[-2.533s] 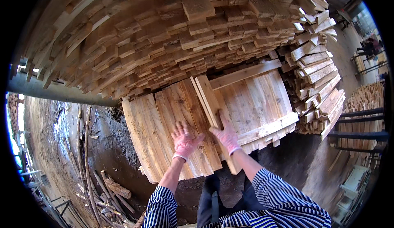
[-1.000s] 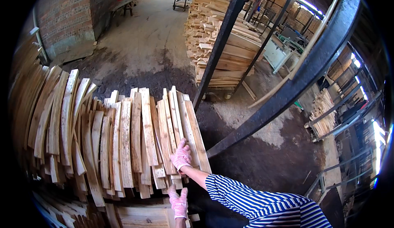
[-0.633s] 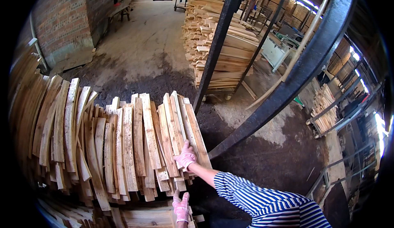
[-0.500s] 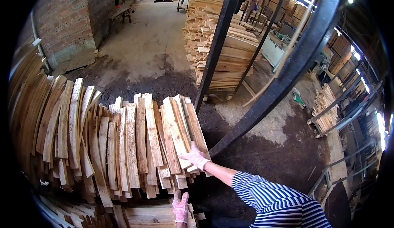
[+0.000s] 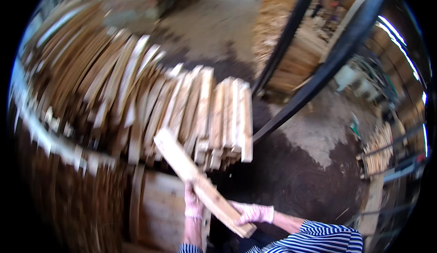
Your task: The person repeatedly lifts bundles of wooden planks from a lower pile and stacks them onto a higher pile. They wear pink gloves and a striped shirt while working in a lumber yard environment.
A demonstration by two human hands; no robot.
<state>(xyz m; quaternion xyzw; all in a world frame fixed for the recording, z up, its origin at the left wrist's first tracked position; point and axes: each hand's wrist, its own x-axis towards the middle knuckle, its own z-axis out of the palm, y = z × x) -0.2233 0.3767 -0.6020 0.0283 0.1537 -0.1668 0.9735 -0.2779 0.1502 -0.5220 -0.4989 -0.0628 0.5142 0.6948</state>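
Observation:
Both my hands, in pinkish knit gloves, grip a pale wooden board (image 5: 177, 159) that slants from upper left to lower right in front of me. My left hand (image 5: 193, 203) is closed on its left edge around the middle. Near the board's lower end, my right hand (image 5: 252, 213) holds it from the right. Just beyond lies a long row of narrow boards (image 5: 184, 105) packed side by side, with a neater bundle (image 5: 232, 116) at its right end. Motion blurs part of the picture.
A dark metal post (image 5: 291, 34) and a slanting dark beam (image 5: 314, 89) stand beyond the boards on the right. Behind them is another wood stack (image 5: 273, 30). A flat wooden panel (image 5: 161, 203) lies below left. More boards (image 5: 378, 150) are piled at far right.
My right hand has come back from the bundle toward me, and a board is now between both hands. My left hand has closed on it. The view has shifted, moving the row up and right.

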